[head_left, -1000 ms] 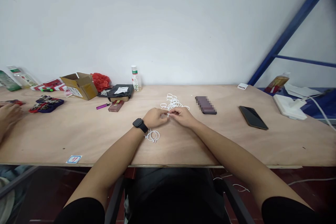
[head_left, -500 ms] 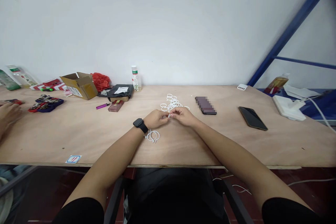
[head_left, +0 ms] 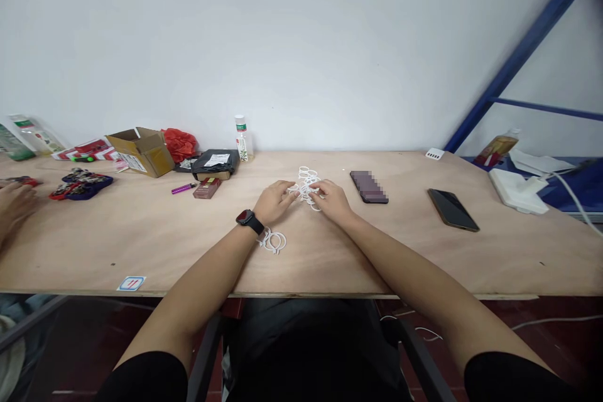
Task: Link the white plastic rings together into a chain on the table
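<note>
Several white plastic rings (head_left: pixel 304 171), each with a small joint, lie in a loose pile at the middle of the table. On the left of this pile is my left hand (head_left: pixel 276 201), its thumb and index finger parted around the nearest rings. My right hand (head_left: pixel 333 202) reaches in from the other side. Its thumb and index finger are apart and touch rings at the pile's right edge. A smaller group of white rings (head_left: pixel 276 241) rests below my left wrist, partly hidden by the watch (head_left: pixel 249 220) and wrist.
Right of the pile lie a blurred-out phone (head_left: pixel 369 187) and a dark phone (head_left: pixel 453 209). Leftward are a lighter (head_left: pixel 183 188), a dark red box (head_left: pixel 207 188), a black package (head_left: pixel 215 162), a bottle (head_left: pixel 242 138) and an open carton (head_left: pixel 141 151). Another person's hand (head_left: pixel 16 204) is at far left.
My hands were pinched together just in front of the pile. They have come apart, moved slightly forward to either side of the rings, and their fingers have spread.
</note>
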Action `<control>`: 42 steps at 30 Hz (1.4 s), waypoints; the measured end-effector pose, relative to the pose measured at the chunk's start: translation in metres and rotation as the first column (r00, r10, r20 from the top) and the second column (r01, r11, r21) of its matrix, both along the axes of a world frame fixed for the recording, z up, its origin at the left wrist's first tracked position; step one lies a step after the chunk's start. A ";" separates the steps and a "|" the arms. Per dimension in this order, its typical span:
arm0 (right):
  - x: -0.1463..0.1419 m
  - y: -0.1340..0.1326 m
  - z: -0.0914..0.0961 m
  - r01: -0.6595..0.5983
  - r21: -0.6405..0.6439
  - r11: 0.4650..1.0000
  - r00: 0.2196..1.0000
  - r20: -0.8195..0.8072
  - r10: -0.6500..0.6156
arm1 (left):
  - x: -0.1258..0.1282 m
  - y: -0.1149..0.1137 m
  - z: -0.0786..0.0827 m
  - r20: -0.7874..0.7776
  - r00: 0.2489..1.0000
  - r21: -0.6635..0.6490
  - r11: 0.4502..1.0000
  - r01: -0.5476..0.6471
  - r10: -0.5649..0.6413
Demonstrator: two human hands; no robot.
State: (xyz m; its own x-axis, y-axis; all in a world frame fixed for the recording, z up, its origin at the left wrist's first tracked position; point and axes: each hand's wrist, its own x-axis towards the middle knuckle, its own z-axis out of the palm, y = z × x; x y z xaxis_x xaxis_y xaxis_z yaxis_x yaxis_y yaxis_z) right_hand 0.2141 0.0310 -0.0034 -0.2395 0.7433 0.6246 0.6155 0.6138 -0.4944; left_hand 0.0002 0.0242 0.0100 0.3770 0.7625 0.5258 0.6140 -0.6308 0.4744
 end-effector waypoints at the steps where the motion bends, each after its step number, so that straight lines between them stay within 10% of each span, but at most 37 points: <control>1: 0.000 0.000 0.001 0.023 0.037 0.999 1.000 0.013 -0.023 | -0.001 0.001 0.000 0.019 0.999 0.012 0.999 -0.044 0.044; 5: -0.010 -0.016 0.005 -0.202 0.080 0.976 0.974 0.122 0.192 | -0.005 0.004 -0.001 0.024 0.986 0.024 0.986 -0.167 0.166; 13: -0.051 -0.060 0.006 -0.665 -0.083 0.743 0.673 0.366 0.643 | -0.004 0.002 0.000 -0.014 0.977 -0.005 0.977 -0.215 0.215; 22: -0.049 -0.050 -0.008 -0.608 -0.047 0.793 0.710 0.415 0.569 | -0.004 0.003 -0.001 -0.016 0.986 -0.030 0.985 -0.169 0.168; 32: -0.028 -0.030 0.008 -0.269 -0.106 0.957 0.943 -0.230 0.239 | -0.003 -0.003 0.004 0.056 0.998 0.028 0.999 -0.016 0.015; 42: -0.027 -0.027 0.003 -0.338 -0.322 0.885 0.881 -0.438 0.177 | 0.006 -0.011 0.006 -0.381 0.924 0.065 0.997 0.049 -0.021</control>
State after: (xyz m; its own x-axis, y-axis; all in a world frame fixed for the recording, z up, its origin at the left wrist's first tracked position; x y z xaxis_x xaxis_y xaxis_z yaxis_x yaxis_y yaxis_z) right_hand 0.1874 0.0036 0.0000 -0.2557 0.8846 0.3901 0.1715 0.4386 -0.8822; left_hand 0.0061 0.0133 0.0161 0.5848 0.7106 0.3912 0.7160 -0.6788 0.1628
